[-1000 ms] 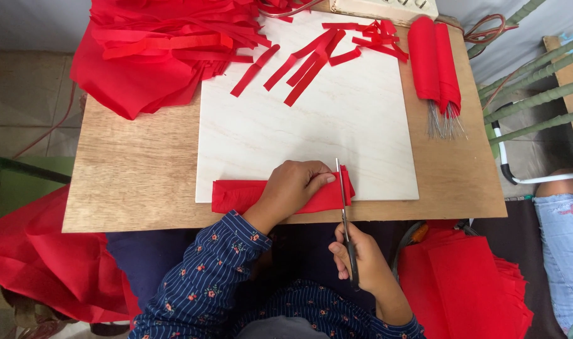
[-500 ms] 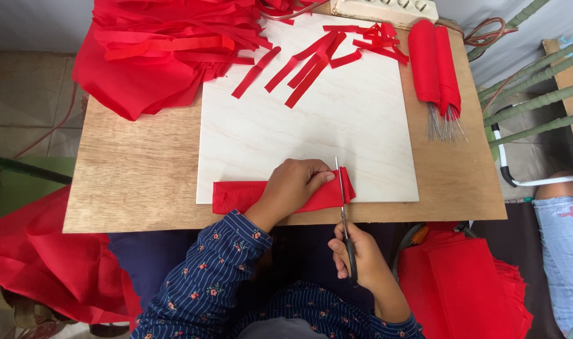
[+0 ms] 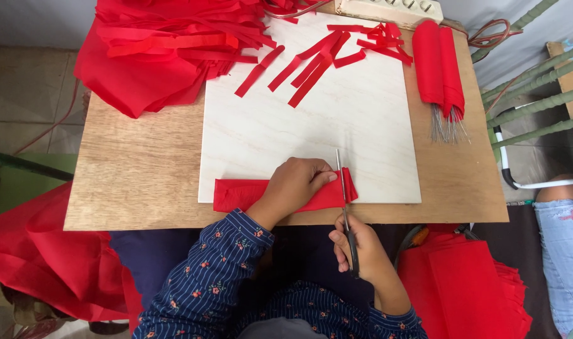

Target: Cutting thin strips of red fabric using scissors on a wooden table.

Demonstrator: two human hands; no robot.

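Note:
A folded red paper band (image 3: pixel 245 194) lies along the near edge of a pale board (image 3: pixel 311 138). My left hand (image 3: pixel 296 187) presses flat on it, fingers pointing right. My right hand (image 3: pixel 361 251) grips black-handled scissors (image 3: pixel 344 204), whose blades point away from me and cross the band near its right end, just beside my left fingertips. Only a narrow piece of red paper shows to the right of the blades.
Cut red strips (image 3: pixel 311 59) lie at the board's far edge. A heap of red paper (image 3: pixel 161 50) covers the wooden table's (image 3: pixel 136 169) far left. A red roll with wires (image 3: pixel 440 69) rests at right. More red paper lies beside my legs. Another person's leg (image 3: pixel 565 251) shows at right.
The scissors' blades have stayed across the band's right end. My left hand stays pressed on the paper. Little else differs.

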